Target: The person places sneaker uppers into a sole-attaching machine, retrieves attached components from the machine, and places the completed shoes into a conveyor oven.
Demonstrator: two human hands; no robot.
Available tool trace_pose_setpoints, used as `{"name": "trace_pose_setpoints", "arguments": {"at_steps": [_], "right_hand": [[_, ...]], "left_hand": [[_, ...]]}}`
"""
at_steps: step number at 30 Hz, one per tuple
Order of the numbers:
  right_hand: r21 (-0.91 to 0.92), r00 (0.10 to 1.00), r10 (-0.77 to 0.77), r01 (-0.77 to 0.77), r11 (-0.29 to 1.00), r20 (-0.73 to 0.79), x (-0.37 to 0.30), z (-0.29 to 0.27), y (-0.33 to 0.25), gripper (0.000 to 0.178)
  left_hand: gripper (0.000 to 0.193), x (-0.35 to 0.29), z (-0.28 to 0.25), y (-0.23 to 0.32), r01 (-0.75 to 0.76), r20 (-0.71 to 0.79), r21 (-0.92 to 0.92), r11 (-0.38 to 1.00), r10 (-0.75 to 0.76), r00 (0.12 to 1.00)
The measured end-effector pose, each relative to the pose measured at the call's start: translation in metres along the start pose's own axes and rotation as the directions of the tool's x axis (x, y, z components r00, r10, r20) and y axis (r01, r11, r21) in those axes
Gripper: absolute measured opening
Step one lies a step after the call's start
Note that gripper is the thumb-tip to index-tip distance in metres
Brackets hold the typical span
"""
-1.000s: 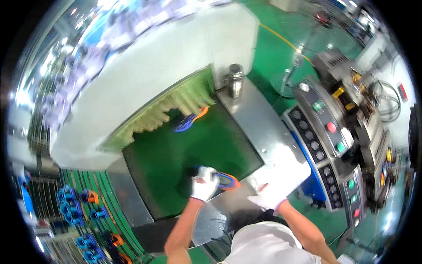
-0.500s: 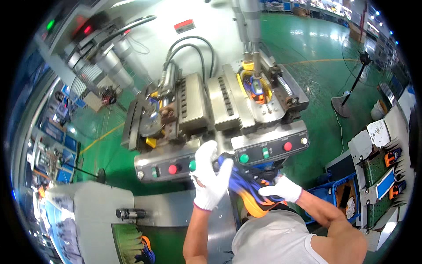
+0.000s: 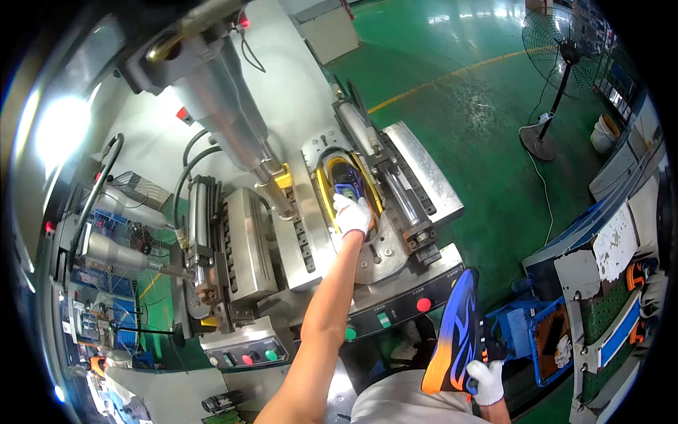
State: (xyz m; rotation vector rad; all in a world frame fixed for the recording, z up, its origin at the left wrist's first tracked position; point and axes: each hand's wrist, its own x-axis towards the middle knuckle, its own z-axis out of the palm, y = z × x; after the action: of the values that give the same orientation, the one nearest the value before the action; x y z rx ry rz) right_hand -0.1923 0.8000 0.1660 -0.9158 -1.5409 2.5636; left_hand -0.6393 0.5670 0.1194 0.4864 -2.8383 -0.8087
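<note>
My left hand (image 3: 352,215), in a white glove, reaches forward into the right station of a metal press (image 3: 378,265). Its fingers are closed around the near part of a dark shoe (image 3: 344,173) with blue and orange parts, which lies inside a yellow-edged mould (image 3: 321,187). The glove hides the near end of that shoe. Low on the right, close to my body, my right hand (image 3: 487,381), also gloved, grips a blue, black and orange sports shoe (image 3: 455,339) held upright on end, its sole facing left.
A thick steel ram (image 3: 229,113) stands left of the mould. Red button (image 3: 424,304) and green button (image 3: 350,334) sit on the front panel. To the right are a blue crate (image 3: 512,332), a rack with shoes (image 3: 600,304) and a standing fan (image 3: 565,56).
My left hand has let go of the sports shoe and moved forward onto the shoe in the press. My right hand has lowered the sports shoe rightward. The ram is off the moulded shoe.
</note>
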Motion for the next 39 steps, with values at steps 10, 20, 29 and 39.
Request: {"name": "trace_pose_setpoints", "arguments": {"at_steps": [10,20,29,39], "right_hand": [[-0.41,0.97,-0.174,0.23,0.883,0.169,0.064,0.062,-0.044,0.027],[-0.485,0.835,-0.114,0.418,0.768,0.538,0.24,0.289,-0.127,0.036],[-0.815,0.78,-0.245,0.572,-0.094,0.576,0.42,0.404,0.004,0.04],[-0.488,0.443,-0.302,0.868,-0.091,0.844,0.401,0.351,-0.006,0.044]], "left_hand": [[0.034,0.005,-0.09,-0.045,0.098,0.249,-0.684,0.723,0.105,0.963],[0.038,-0.282,-0.29,-0.167,0.355,0.444,-0.589,0.726,-0.075,0.893],[0.072,-0.52,-0.298,-0.312,0.722,0.17,0.031,0.691,-0.716,0.677],[0.092,-0.547,-0.137,-0.399,0.858,-0.163,-0.258,0.445,-0.895,0.416]]}}
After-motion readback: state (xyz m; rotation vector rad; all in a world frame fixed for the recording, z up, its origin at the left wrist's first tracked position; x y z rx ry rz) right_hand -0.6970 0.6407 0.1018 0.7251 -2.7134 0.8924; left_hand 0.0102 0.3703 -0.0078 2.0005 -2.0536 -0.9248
